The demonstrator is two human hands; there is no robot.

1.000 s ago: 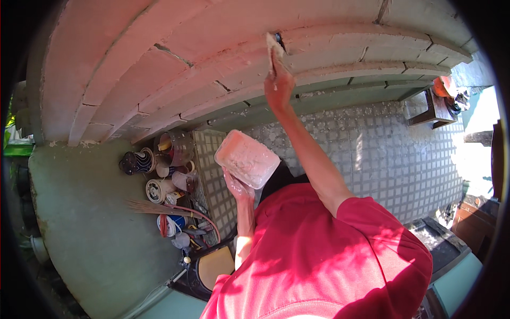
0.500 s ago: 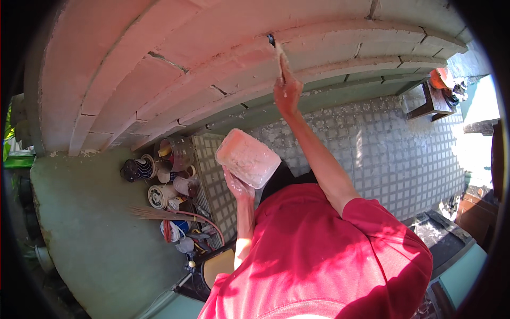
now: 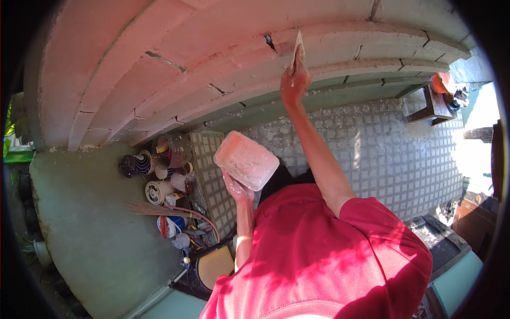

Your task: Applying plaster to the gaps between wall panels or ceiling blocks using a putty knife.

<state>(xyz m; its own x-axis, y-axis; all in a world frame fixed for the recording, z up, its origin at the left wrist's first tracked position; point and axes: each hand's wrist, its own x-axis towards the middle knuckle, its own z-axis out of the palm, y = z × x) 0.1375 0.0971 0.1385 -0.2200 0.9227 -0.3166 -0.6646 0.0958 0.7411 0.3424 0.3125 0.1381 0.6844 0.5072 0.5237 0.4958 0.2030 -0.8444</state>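
Note:
My left hand (image 3: pixel 237 187) holds a rectangular plastic tub (image 3: pixel 246 161) from below, its fingers partly hidden under it. Pale, lumpy putty fills the tub. My right arm reaches up and forward, and my right hand (image 3: pixel 295 87) is closed round a putty knife (image 3: pixel 299 49), its narrow tip upward. The blade is smeared with pale paste. Beyond it stretches a wall of blocks (image 3: pixel 228 66) with projecting ledges and open joints. A dark hole (image 3: pixel 270 42) shows in the wall, just left of the blade tip. White paste spots both hands.
Buckets (image 3: pixel 158 192), a broom (image 3: pixel 159 209) and a hose (image 3: pixel 210 222) crowd the left. A chair (image 3: pixel 217 266) stands below them. Patterned tiles (image 3: pixel 372 143) cover the floor, spattered near the wall. At the far right is a small wooden table (image 3: pixel 436 103) with an orange basin (image 3: pixel 442 83).
My right hand has drawn the putty knife away from the dark hole, moving it to the right. The tub in my left hand has hardly shifted.

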